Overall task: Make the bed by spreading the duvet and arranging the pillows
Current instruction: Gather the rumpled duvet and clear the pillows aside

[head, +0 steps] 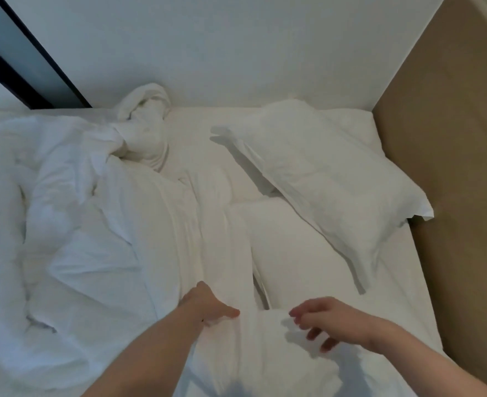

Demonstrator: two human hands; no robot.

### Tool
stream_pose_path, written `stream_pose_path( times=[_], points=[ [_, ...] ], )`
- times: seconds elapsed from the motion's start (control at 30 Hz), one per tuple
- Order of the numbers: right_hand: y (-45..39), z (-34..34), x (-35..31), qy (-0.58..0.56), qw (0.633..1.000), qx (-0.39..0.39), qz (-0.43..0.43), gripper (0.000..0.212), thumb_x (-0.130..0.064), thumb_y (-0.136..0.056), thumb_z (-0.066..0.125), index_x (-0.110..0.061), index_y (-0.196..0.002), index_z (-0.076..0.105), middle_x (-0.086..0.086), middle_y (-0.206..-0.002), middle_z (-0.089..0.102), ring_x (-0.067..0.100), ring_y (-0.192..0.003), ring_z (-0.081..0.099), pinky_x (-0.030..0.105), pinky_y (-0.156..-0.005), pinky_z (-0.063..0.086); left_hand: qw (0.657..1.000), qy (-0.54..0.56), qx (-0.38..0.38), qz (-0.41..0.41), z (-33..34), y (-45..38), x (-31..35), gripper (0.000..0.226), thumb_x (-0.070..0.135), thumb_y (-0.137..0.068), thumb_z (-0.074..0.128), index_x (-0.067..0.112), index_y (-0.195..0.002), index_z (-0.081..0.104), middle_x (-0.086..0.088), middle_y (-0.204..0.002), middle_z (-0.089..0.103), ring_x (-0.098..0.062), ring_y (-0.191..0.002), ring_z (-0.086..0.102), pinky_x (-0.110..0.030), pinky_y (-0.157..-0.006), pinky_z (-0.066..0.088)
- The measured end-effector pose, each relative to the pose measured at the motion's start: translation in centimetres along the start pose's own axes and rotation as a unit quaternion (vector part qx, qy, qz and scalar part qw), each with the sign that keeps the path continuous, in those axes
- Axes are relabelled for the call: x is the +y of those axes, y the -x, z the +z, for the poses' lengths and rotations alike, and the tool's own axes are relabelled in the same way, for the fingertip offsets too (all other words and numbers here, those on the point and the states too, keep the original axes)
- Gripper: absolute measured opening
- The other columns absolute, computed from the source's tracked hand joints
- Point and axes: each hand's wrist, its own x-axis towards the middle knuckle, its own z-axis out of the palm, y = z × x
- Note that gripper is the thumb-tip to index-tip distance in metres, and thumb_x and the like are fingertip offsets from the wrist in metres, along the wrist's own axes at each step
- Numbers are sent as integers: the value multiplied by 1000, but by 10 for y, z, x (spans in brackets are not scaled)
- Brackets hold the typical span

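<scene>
The white duvet lies crumpled over the left half of the bed, bunched into a twisted peak near the far wall. One white pillow lies askew at the far right, and a second pillow sits in front of it. My left hand grips a fold of white bedding near the front middle, its fingers tucked into the cloth. My right hand hovers just above the bedding to the right, fingers loosely spread and holding nothing.
A brown padded headboard runs along the right side of the bed. A white wall stands behind it, with a dark-framed panel at the far left. Bare sheet shows at the right edge.
</scene>
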Motion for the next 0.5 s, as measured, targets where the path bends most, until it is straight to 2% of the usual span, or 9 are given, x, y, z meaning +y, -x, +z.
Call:
stream_pose_path(
  times=[0.07,0.13,0.2,0.3,0.4,0.5],
  points=[
    [-32,-4,0,-10,995,102,-14,37,-22,-92,66,-22,-129,64,0,-114,69,16,-91,68,36,-78,61,999,-16,-28,15,5,-6,-13,127,73,-38,86,12,-140,41,0,-121,62,-17,-97,68,-33,-84,61],
    [-63,-2,-14,-12,987,159,-27,53,-30,-92,68,-22,-142,53,1,-128,62,18,-100,67,37,-87,60,997,-26,-64,30,8,-13,-25,119,71,-46,85,17,-142,42,2,-120,62,-14,-98,65,-31,-87,58],
    [-94,5,-34,-15,982,185,-39,71,-38,-91,71,-22,-152,40,4,-146,53,23,-121,61,40,-105,50,995,-41,-82,45,13,-23,-35,113,68,-48,86,22,-143,46,1,-128,60,-14,-105,62,-30,-93,54],
    [-147,18,-66,-24,978,198,-65,93,-47,-89,72,-17,-161,21,9,-161,37,26,-144,43,36,-115,37,992,-37,-78,95,9,-37,-38,84,55,-59,87,26,-132,58,5,-120,62,-14,-106,62,-25,-93,51],
    [-201,38,-93,-26,972,220,-78,108,-53,-85,74,-13,-162,10,12,-164,30,29,-149,34,38,-118,32,985,-10,4,172,-12,-49,-39,44,40,-78,79,30,-118,65,11,-111,65,-8,-99,63,-19,-87,45],
    [-251,62,-100,-88,965,238,-64,129,-53,-74,84,-15,-163,-2,12,-165,27,31,-146,39,41,-113,42,965,-69,125,219,-45,-53,-41,30,40,-83,67,39,-113,62,22,-107,62,-5,-95,62,-23,-87,48]
  ],
)
